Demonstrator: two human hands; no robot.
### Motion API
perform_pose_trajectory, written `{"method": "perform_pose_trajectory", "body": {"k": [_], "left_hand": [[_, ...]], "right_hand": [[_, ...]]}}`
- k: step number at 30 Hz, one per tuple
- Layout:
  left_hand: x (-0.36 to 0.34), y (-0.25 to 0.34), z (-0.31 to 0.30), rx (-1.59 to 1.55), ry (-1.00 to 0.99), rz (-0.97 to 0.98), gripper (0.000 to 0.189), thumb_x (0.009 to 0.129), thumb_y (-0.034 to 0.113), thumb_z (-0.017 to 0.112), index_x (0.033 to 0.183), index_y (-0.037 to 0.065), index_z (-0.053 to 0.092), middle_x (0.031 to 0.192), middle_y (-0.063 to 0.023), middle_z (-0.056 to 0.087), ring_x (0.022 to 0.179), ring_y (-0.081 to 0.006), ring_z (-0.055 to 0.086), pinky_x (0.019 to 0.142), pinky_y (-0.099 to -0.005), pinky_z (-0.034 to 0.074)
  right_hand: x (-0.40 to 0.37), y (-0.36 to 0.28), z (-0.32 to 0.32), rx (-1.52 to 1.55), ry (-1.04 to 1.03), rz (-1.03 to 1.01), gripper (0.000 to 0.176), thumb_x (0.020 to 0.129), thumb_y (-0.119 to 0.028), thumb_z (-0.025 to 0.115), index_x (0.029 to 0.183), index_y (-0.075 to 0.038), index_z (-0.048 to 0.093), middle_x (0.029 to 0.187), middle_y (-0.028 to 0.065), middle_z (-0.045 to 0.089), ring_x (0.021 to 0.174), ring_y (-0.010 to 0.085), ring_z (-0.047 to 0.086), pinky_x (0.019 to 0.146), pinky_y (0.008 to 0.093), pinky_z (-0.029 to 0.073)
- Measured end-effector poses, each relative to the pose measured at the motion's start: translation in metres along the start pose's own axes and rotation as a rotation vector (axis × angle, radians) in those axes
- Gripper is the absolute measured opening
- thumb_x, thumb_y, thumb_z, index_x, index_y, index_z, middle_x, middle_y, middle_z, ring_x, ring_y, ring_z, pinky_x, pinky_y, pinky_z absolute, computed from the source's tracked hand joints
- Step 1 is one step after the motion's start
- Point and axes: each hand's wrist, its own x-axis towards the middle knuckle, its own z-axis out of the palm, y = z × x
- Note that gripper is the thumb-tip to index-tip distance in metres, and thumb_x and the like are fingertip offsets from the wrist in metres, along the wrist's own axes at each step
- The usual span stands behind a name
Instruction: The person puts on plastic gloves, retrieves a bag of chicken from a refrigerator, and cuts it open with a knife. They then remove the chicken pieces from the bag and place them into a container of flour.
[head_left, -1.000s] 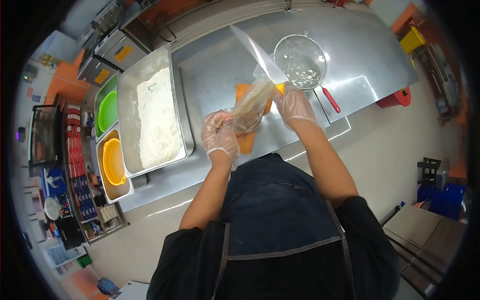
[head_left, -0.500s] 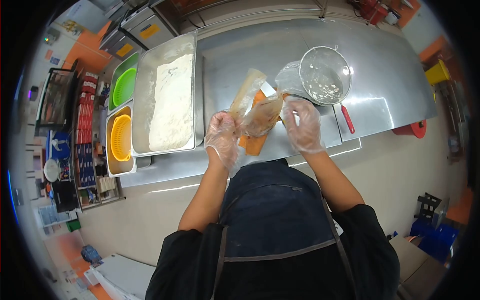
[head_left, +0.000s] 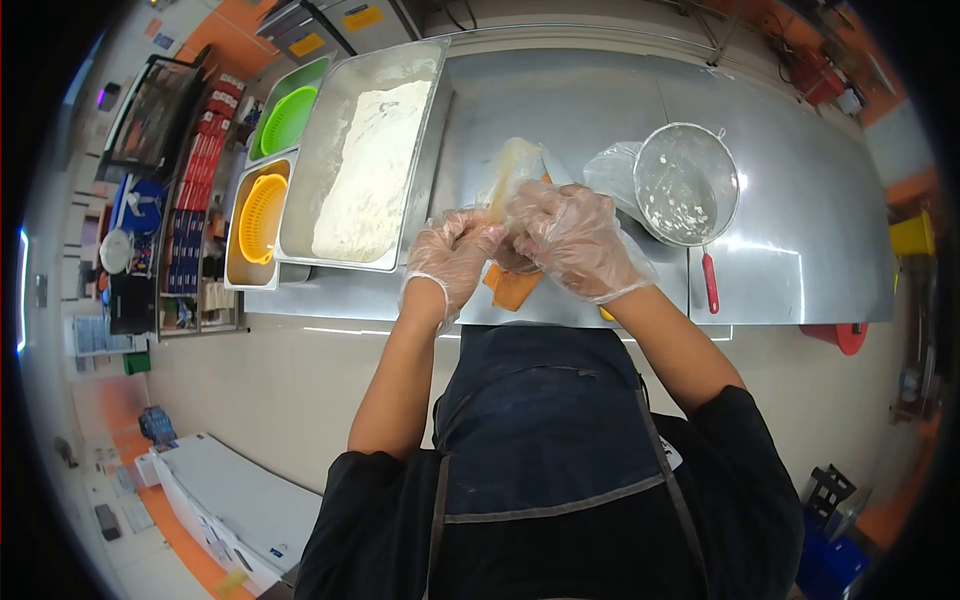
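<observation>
My left hand [head_left: 448, 258] and my right hand [head_left: 570, 240], both in clear disposable gloves, meet over an orange cutting board [head_left: 512, 290] on the steel counter. Together they grip a clear plastic bag [head_left: 508, 172] with pale contents; its upper end sticks up between the hands toward the flour tray. The bag's lower part is hidden under my right hand. No knife is visible in either hand.
A wide steel tray of white flour [head_left: 370, 165] lies left of the hands. A metal sieve with a red handle [head_left: 686, 195] sits right. Green [head_left: 290, 118] and orange [head_left: 262, 215] colanders rest in tubs at far left. The steel counter's [head_left: 800, 250] front edge runs just below my hands.
One second ago my right hand held a long knife at the bag. The knife has left that hand, which moved left onto the bag beside the left hand.
</observation>
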Motion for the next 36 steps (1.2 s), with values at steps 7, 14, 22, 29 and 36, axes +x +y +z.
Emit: {"method": "perform_pose_trajectory", "body": {"k": [7, 14, 22, 29, 36], "left_hand": [[-0.01, -0.003, 0.006, -0.444, 0.097, -0.126, 0.014, 0.093, 0.015, 0.061, 0.097, 0.003, 0.066, 0.076, 0.0019, 0.056, 0.068, -0.0072, 0.046, 0.063, -0.023, 0.04], [-0.015, -0.016, 0.004, -0.513, -0.005, -0.067, 0.017, 0.096, 0.018, 0.057, 0.092, 0.003, 0.066, 0.073, 0.0031, 0.054, 0.063, -0.0072, 0.042, 0.061, -0.0227, 0.038], [-0.015, -0.024, 0.009, -0.68, 0.119, -0.086, 0.015, 0.095, 0.016, 0.059, 0.092, 0.002, 0.065, 0.076, 0.0009, 0.058, 0.067, -0.0079, 0.048, 0.063, -0.0232, 0.04], [-0.005, -0.02, 0.006, -0.871, 0.257, -0.122, 0.013, 0.095, 0.014, 0.06, 0.093, 0.002, 0.064, 0.077, -0.0001, 0.059, 0.07, -0.009, 0.051, 0.068, -0.0236, 0.043], [-0.019, -0.028, 0.008, -0.613, -0.019, -0.046, 0.01, 0.093, 0.015, 0.063, 0.091, 0.005, 0.066, 0.079, 0.0008, 0.061, 0.071, -0.0087, 0.053, 0.064, -0.0236, 0.043]], "right_hand": [[0.022, -0.007, -0.013, 0.072, -0.361, 0.034, 0.013, 0.076, -0.027, 0.066, 0.083, -0.016, 0.066, 0.087, 0.0006, 0.065, 0.072, 0.0239, 0.063, 0.063, 0.0421, 0.047], [0.028, -0.004, -0.011, 0.065, -0.366, -0.189, 0.008, 0.072, -0.026, 0.067, 0.073, -0.019, 0.065, 0.076, -0.0022, 0.062, 0.07, 0.0229, 0.062, 0.061, 0.0408, 0.043], [0.014, -0.003, -0.001, 0.055, -0.312, -0.25, 0.008, 0.067, -0.021, 0.069, 0.066, -0.016, 0.063, 0.074, -0.0018, 0.063, 0.07, 0.0201, 0.061, 0.06, 0.0384, 0.044], [-0.008, -0.021, -0.015, 0.77, -0.316, 0.245, 0.008, 0.072, -0.013, 0.065, 0.068, -0.006, 0.062, 0.069, 0.0067, 0.063, 0.071, 0.0254, 0.062, 0.062, 0.0369, 0.048], [0.009, -0.034, -0.026, 0.169, -0.529, -0.155, 0.016, 0.073, -0.001, 0.061, 0.088, -0.001, 0.067, 0.074, 0.0156, 0.064, 0.076, 0.0339, 0.063, 0.071, 0.0404, 0.05]]}}
